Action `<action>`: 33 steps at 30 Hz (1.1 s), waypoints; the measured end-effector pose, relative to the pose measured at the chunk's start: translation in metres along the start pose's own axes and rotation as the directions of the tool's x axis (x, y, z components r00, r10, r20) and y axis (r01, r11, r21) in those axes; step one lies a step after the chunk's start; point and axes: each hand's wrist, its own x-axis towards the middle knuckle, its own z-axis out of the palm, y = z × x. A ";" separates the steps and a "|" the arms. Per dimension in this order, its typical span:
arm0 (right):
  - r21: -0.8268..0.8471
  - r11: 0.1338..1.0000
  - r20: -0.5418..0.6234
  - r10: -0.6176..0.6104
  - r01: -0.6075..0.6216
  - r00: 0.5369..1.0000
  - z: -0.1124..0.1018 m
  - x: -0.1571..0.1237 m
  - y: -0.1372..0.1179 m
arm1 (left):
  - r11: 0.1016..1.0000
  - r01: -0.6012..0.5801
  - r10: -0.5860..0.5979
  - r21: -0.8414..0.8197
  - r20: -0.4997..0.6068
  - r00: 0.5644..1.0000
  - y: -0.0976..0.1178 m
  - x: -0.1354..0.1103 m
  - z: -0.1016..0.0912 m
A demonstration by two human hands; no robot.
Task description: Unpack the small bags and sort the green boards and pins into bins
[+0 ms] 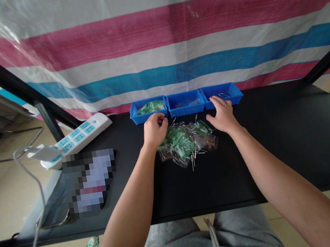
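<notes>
A mixed pile (182, 141) of small clear packets, green pieces and thin metal pins lies on the black table (201, 193). My left hand (154, 130) is at the pile's upper left edge, just in front of the left blue bin (149, 118). Its fingers are curled in towards the thumb, and whatever they may hold is hidden. At the pile's right, my right hand (224, 115) has its thumb spread from the fingers, with nothing visible in it. Its fingertips reach the front of the right blue bin (236, 97), which has a few thin metal pieces inside. Green packets (151, 107) fill the left bin.
Between the other two stands the middle blue bin (187, 110), with a few small packets inside. To the left are a white power strip (90, 129) with a plugged-in charger (44, 152), its cable and a blurred-out phone-like object (94, 182). A striped sheet (174, 26) hangs behind.
</notes>
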 end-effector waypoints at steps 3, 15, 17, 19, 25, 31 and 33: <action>0.021 1.000 -0.018 -0.002 0.003 1.000 0.001 0.000 0.001 | 1.000 -0.004 0.004 0.002 0.012 1.000 -0.002 0.000 0.002; 0.118 0.992 -0.139 -0.016 0.033 0.990 -0.014 0.003 -0.013 | 0.999 -0.023 0.021 0.034 0.050 0.999 -0.002 -0.001 0.002; 0.171 0.985 -0.021 -0.031 0.035 0.999 -0.019 0.002 -0.018 | 0.999 -0.029 0.026 0.037 0.057 0.998 -0.002 -0.001 0.002; 0.185 0.982 0.136 -0.067 0.041 0.988 -0.021 0.001 -0.021 | 0.999 -0.032 0.030 0.040 0.061 0.998 -0.002 -0.002 0.003; 0.041 0.996 0.325 -0.093 0.084 0.941 -0.017 -0.002 -0.025 | 0.998 -0.041 0.038 0.040 0.066 0.997 -0.001 -0.002 0.003; -0.077 0.995 0.377 -0.027 0.061 0.926 -0.014 -0.004 -0.027 | 0.998 -0.048 0.046 0.035 0.070 0.997 -0.002 -0.002 0.003; -0.100 0.994 0.399 0.005 0.039 0.917 -0.013 -0.004 -0.027 | 0.998 -0.051 0.049 0.032 0.067 0.997 -0.001 -0.002 0.003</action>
